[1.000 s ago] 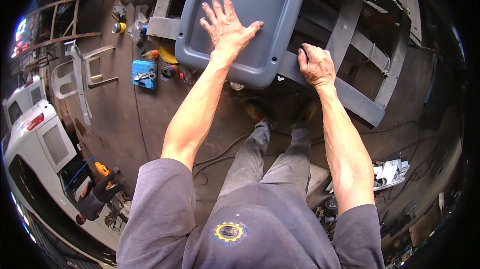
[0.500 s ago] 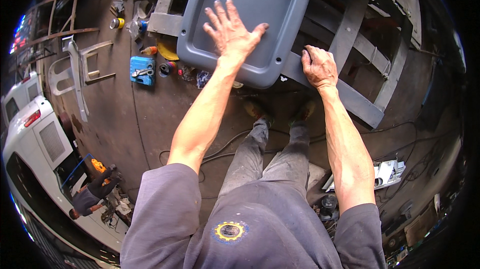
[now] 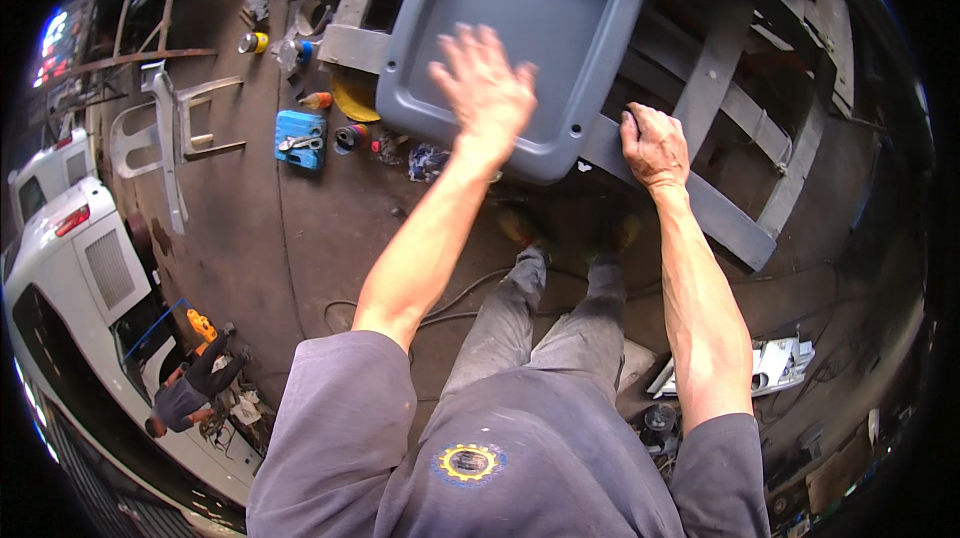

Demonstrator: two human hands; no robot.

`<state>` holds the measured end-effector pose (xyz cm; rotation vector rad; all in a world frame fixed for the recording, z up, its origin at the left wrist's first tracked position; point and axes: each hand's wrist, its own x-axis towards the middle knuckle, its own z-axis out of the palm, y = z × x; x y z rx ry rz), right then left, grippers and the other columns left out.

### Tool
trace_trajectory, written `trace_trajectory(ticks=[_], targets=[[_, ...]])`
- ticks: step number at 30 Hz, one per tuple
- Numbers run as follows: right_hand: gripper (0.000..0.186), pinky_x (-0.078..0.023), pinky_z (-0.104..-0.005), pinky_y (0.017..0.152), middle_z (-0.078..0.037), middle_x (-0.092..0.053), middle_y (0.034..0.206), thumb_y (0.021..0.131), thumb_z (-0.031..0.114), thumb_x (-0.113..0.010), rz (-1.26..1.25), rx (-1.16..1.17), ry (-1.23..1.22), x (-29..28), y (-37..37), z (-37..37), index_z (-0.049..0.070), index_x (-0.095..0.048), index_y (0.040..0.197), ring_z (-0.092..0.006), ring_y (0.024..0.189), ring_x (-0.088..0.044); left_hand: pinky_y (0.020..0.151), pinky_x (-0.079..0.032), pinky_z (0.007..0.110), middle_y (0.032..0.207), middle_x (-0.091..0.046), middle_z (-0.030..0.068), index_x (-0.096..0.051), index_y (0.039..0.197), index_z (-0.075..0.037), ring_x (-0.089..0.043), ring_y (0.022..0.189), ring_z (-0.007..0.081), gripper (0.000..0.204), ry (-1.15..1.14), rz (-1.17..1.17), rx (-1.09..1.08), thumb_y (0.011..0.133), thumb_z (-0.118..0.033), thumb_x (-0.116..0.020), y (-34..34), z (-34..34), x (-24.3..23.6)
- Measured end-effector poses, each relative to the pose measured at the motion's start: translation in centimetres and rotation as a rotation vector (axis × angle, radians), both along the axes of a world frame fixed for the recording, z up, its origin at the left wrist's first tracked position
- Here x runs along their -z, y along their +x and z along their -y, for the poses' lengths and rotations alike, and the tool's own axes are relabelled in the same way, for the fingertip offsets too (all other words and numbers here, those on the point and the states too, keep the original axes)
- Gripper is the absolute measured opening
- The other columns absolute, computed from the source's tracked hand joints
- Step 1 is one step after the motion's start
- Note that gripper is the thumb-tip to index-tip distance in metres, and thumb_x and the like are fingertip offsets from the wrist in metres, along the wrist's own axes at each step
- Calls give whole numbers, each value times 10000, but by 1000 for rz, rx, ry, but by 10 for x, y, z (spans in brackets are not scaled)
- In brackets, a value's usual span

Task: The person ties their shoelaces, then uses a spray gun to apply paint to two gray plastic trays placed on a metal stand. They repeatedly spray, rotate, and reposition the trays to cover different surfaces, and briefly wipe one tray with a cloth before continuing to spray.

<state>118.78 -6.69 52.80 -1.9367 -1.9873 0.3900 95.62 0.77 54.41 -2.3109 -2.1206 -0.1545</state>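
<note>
A large grey panel (image 3: 560, 48) with a raised rounded rim and dark holes near its front corners lies on a frame of grey metal beams (image 3: 730, 208). Over the panel's recessed face, my left hand (image 3: 485, 98) is open, palm down with fingers spread and slightly smeared by motion. Whether it touches the surface I cannot tell. To the right of the panel, my right hand (image 3: 657, 148) is closed, fingers curled in and thumb against them, at the edge of the front beam. What its fingers hold, if anything, is hidden.
Left of the frame, a blue case (image 3: 300, 140) with a metal tool on top, a round tin (image 3: 350, 138) and a yellow-banded can (image 3: 253, 43) stand on the floor. A cable (image 3: 450, 308) runs behind my feet. Another person (image 3: 195, 388) works beside a white vehicle (image 3: 90, 248).
The view has shifted, so the panel and floor objects sit further right. My left hand has slid slightly towards the panel's near edge. My right hand stays closed by the beam.
</note>
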Motion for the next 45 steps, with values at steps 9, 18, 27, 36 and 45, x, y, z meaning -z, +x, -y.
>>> trace_trajectory(ticks=[9,18,27,36,45], targets=[[237,-461,-390,846,-113,-688,914,897,251,-572,9,18,2,-1,0,0,65,-667,1008,-284,893,-640,1125,-113,631,1526,-240,295,-272,1490,-13,-207,1426,458,795,-192,216,81,953,-584,-403,17,22,-23],[249,-465,-395,869,-124,-684,944,909,253,-561,8,19,-42,-6,-1,0,69,-665,1040,-300,918,-634,1150,-82,596,1574,-159,236,-212,1519,-37,-100,1464,422,827,-263,175,231,955,-630,-328,18,12,-14],[221,-467,-395,843,-113,-683,893,894,244,-586,36,15,-1,-3,1,1,63,-661,997,-283,880,-639,1152,-51,591,1575,-143,244,-223,1493,38,-67,1469,412,847,-191,244,-58,964,-616,-322,18,-31,1],[221,-466,-390,843,-110,-684,895,890,235,-583,19,1,11,-3,1,1,57,-662,996,-275,883,-640,1158,-99,572,1574,-202,206,-275,1488,13,-118,1468,397,790,-81,153,143,968,-576,-359,43,-70,10],[216,-463,-386,838,-103,-685,895,887,236,-584,9,-6,18,-1,0,0,63,-661,991,-269,881,-640,1155,-113,572,1591,-177,170,-279,1506,-52,-107,1475,381,702,-118,99,77,985,-517,-352,18,-87,9]])
